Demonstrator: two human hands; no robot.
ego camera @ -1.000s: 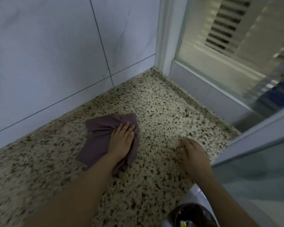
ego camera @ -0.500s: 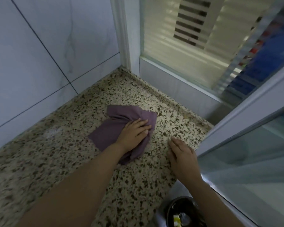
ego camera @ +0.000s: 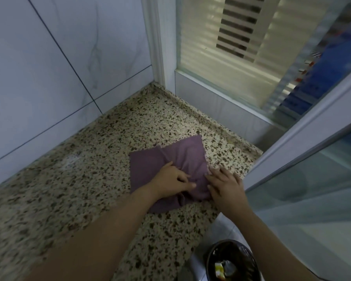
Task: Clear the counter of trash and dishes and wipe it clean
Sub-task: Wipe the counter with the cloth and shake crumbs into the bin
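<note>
wall side: tiled wall [ego camera: 49,67] meets the speckled stone counter [ego camera: 79,199] along a seam; a pale smear [ego camera: 71,160] sits near that seam, so I'd run a pass there, cloth flat, overlapping strokes.
left hand: left hand [ego camera: 170,182] rests on the purple cloth [ego camera: 170,159], fingers curled and bunching the fabric, thumb out along it. Looks like a regather, not a stroke.
cloth: lies on the counter's right part, near the glass; far half flat, near half puckered between the hands. Advice: fold to a clean face, flatten the palm before pushing, or it only drags on the ridge.
right hand: right hand [ego camera: 225,187] lies on the cloth's right edge, fingers spread and mostly straight, pinning it. Can't tell if the thumb pinches fabric underneath.
corner: where the window frame [ego camera: 156,37] meets the counter, grit collects; work a cloth edge in with fingertips.
bin: black-lined trash bin [ego camera: 231,262] below the counter edge, yellow scrap inside.
unclear: counter's left and near reaches are cut off, so remaining dishes or trash can't be judged. Wetness of the cloth unknown. Scene behind the glass is blurred.
</note>
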